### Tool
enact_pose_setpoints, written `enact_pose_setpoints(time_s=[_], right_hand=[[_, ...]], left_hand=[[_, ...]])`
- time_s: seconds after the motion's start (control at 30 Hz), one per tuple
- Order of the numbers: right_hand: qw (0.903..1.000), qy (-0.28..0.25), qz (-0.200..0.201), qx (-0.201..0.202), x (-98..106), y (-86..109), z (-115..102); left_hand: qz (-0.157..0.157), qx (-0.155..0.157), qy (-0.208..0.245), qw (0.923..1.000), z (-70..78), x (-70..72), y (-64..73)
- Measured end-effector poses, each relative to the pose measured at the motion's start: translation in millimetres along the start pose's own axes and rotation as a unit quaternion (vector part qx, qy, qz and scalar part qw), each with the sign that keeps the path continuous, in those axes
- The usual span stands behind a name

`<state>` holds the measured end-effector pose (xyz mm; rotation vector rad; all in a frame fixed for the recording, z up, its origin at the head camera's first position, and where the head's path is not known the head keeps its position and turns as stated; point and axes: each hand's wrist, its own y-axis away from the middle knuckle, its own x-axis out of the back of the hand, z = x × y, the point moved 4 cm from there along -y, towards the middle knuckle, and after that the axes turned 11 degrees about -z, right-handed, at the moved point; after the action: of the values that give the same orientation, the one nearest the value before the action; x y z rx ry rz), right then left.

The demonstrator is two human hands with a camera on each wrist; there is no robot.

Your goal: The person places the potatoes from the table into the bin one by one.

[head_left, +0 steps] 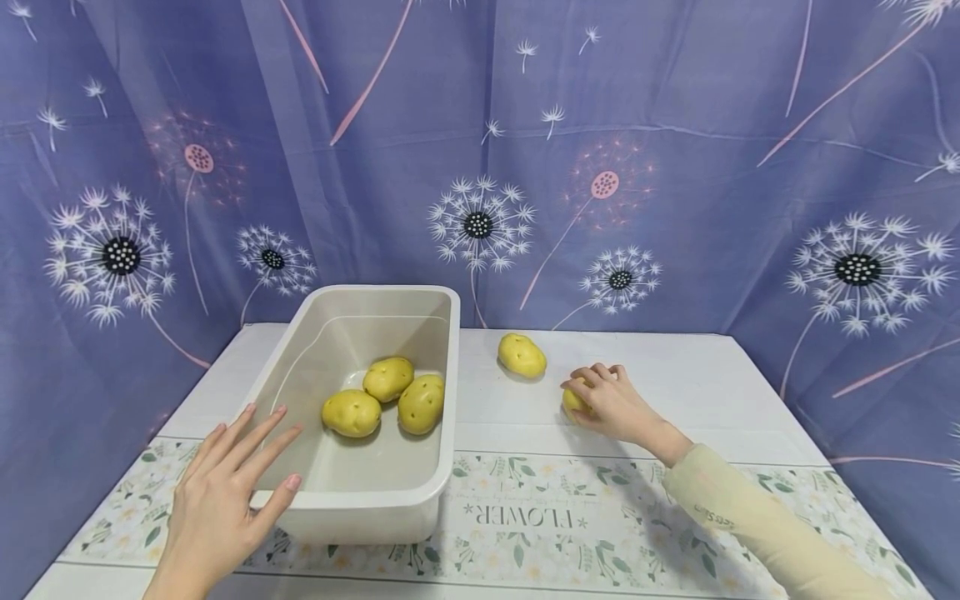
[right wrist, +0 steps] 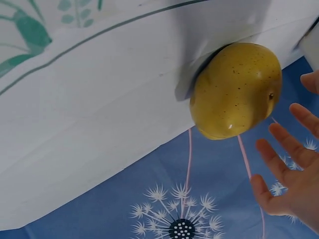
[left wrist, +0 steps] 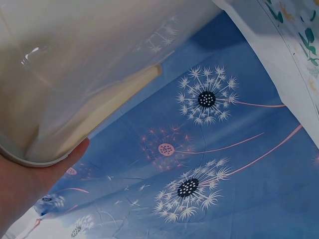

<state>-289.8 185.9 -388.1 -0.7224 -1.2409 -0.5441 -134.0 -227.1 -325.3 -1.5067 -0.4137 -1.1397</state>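
Right of tub (head_left: 452, 375), tabletop (head_left: 491, 417) gap; right hand (head_left: 618, 408) over potato (head_left: 573, 403), grip unclosed; left hand (head_left: 217, 500) splayed at rim (head_left: 352, 500).

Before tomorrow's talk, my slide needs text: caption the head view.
Three potatoes in a pale bin, a fourth on the tabletop, and a fifth beneath the right fingers.

Head view: right hand (head_left: 613, 404) partly hides potato (head_left: 574, 403); sleeve (head_left: 765, 517) cut off below.

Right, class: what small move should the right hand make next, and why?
Probably curl the right hand round the potato beneath it: the right wrist view shows its fingers spread, apparently not gripping it yet; three potatoes in the tub suggest gathering.
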Motion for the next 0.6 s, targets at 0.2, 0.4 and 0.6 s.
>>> enact_pose_setpoints(time_s=[0.2,0.4,0.6], right_hand=[[0.9998,0.005,-0.011,-0.016,-4,0.1,3],[0.9992,0.024,-0.021,-0.022,-12,-0.5,6],[0.9991,0.015,-0.031,-0.025,-19,-0.6,9]], left_hand=[[-0.004,0.002,0.0,1.0,0.0,-0.6,0.1],[-0.003,0.003,0.001,1.0,0.0,-0.9,-0.2],[-0.004,0.005,0.004,1.0,-0.3,-1.2,0.1]])
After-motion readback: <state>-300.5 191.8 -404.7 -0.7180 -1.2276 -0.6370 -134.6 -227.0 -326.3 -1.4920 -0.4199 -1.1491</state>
